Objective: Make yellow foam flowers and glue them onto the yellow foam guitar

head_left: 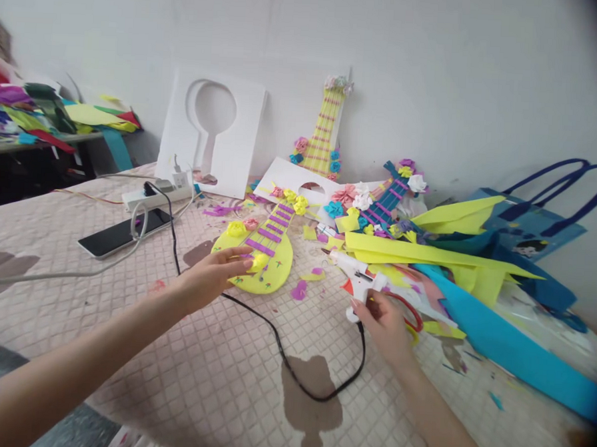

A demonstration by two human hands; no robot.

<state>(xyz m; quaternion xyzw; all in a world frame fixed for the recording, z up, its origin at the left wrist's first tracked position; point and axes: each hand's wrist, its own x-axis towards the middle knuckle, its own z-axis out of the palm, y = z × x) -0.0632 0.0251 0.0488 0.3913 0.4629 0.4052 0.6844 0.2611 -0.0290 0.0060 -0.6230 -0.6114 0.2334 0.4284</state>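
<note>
I am holding a yellow flower point(259, 262) in the left hand point(221, 269), its fingers pinching narrowly over the body of the paper guitar point(282, 263); whether the flower is touching the guitar I cannot tell. The guitar is lying flat on the bench point(195, 378), left of centre, its neck pointing away, probably so that its decorated face is staying within reach. My right hand point(381, 318) is gripping the glue gun point(360, 280) by its handle, nozzle pointing left, I judge so that the tip is facing the guitar.

The black cord point(277, 332) is running from the power strip point(158, 195), passing beneath the left wrist and looping nearer me, likely giving slack. Purple scraps point(299, 290) are lying between guitar and gun. Scissors point(410, 308) and a blue strip point(502, 354) are crowding the right; the widest room is showing on the near side, the bench's edge curving off lower left.
</note>
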